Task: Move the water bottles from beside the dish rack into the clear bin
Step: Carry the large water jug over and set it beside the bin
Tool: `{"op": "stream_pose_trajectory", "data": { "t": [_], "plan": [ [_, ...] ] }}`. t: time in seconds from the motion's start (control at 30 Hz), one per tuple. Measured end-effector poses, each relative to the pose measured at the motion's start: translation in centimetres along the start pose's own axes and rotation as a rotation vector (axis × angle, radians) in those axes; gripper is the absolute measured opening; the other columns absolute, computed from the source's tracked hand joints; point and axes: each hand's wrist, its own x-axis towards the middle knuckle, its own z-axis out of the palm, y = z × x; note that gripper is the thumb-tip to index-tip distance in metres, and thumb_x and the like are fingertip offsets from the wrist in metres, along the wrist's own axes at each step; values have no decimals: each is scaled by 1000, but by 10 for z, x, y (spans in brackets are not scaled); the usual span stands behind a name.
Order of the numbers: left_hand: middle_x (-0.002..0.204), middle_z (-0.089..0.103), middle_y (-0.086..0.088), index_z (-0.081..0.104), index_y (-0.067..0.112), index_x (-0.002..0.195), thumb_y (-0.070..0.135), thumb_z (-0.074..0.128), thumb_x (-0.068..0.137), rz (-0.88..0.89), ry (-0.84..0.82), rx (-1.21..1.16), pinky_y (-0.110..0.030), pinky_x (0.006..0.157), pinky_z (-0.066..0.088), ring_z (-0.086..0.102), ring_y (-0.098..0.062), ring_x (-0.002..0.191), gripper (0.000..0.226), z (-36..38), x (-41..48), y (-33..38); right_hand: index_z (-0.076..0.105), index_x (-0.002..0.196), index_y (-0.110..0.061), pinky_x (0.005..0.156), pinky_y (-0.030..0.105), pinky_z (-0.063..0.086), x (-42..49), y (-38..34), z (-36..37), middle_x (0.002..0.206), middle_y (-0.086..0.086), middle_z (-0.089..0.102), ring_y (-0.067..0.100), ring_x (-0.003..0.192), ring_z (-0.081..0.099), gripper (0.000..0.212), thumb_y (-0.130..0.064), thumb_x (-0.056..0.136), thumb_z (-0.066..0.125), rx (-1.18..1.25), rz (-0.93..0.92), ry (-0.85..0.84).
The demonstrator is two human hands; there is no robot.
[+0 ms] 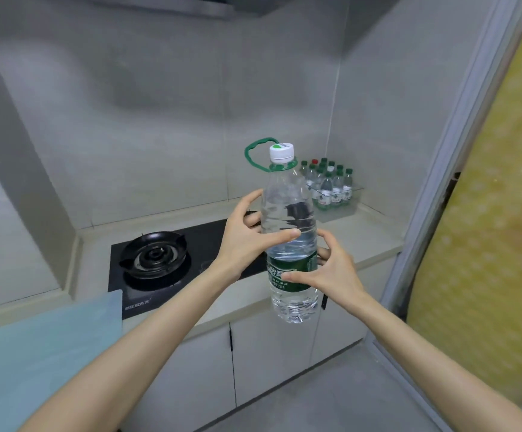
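I see a black gas stove [156,260] set into the pale counter [362,241], its single burner left of my arms. In the far right corner of the counter a clear bin [347,202] holds a cluster of small bottles [328,182] with mostly green caps, standing upright. A pale blue board [44,353] lies at the lower left. Nothing stands between the big bottle [289,213] and the bin. I hold that bottle in the air above the counter's front edge, upright, its long axis vertical, white cap up, green carry loop at the neck. My left hand [247,238] wraps its middle; my right hand [331,269] grips the green label.
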Motion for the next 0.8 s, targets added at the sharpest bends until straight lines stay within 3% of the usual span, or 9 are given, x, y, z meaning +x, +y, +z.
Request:
{"op": "stream_pose_trajectory", "data": {
  "t": [0.23, 0.33, 0.43, 0.6, 0.8],
  "plan": [
    [108, 73, -1, 46, 33, 128, 9, 89, 59, -18, -32, -2, -36, 87, 56, 71, -15, 95, 85, 51, 98, -45, 46, 116, -45, 95, 37, 53, 86, 60, -44, 95, -16, 75, -1, 94, 69, 86, -38, 45, 95, -19, 23, 18],
    [107, 73, 0, 47, 41, 120, 10, 89, 57, -30, -44, -10, -32, 85, 56, 71, -14, 95, 82, 74, 151, -71, 45, 121, -41, 97, 37, 52, 134, 94, -62, 100, -13, 75, 1, 99, 68, 92, -42, 43, 94, -11, 40, 25],
    [109, 72, 0, 46, 46, 115, 14, 91, 54, -51, -54, -7, -33, 87, 55, 71, -13, 96, 83, 90, 197, -92, 42, 115, -50, 99, 36, 51, 175, 121, -76, 104, -11, 73, 4, 104, 66, 91, -51, 39, 91, -33, 58, 44],
    [114, 70, -3, 46, 42, 123, 20, 93, 48, -87, -62, -18, -40, 93, 54, 69, -15, 101, 91, 114, 271, -129, 40, 108, -57, 93, 33, 53, 243, 164, -98, 99, -17, 72, -2, 99, 66, 82, -48, 45, 92, -55, 54, 35],
    [115, 70, -1, 46, 44, 122, 12, 92, 54, -142, -43, 43, -42, 96, 52, 68, -13, 104, 87, 131, 339, -172, 45, 120, -37, 85, 37, 58, 313, 216, -110, 102, -13, 72, 3, 95, 69, 88, -42, 47, 93, -36, 83, -1]
  ]
}}
